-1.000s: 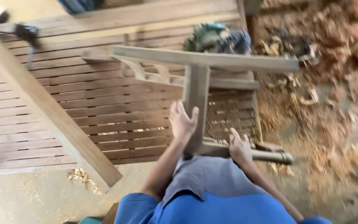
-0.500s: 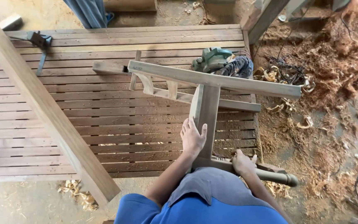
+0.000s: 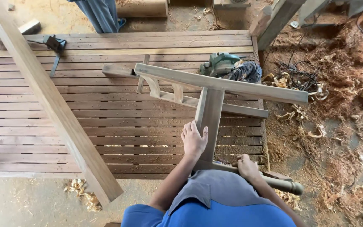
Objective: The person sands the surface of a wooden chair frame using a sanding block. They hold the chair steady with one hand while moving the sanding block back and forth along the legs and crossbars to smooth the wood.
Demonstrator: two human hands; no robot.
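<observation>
A grey-brown wooden frame stands on its side at the right end of a slatted wooden platform (image 3: 43,126). My left hand (image 3: 193,138) lies flat, fingers together, against the frame's upright post (image 3: 210,113). My right hand (image 3: 247,167) is closed around the frame's lower rail (image 3: 280,182), which ends in a turned round knob at the right. The top rail (image 3: 232,85) runs across above the post, with curved slats (image 3: 164,90) joined behind it. My knees, in grey shorts, sit just under both hands.
A long thick plank (image 3: 55,105) lies diagonally across the platform's left side. A green power planer (image 3: 221,64) and a dark cloth rest at the back right, a clamp (image 3: 55,44) at the back left. Wood shavings and cables cover the ground to the right. Another person's trouser leg (image 3: 101,14) shows at top.
The view has steadied and tilted downward. My left hand slid a little lower on the post; my right hand closed more firmly on the lower rail. The frame stays in place.
</observation>
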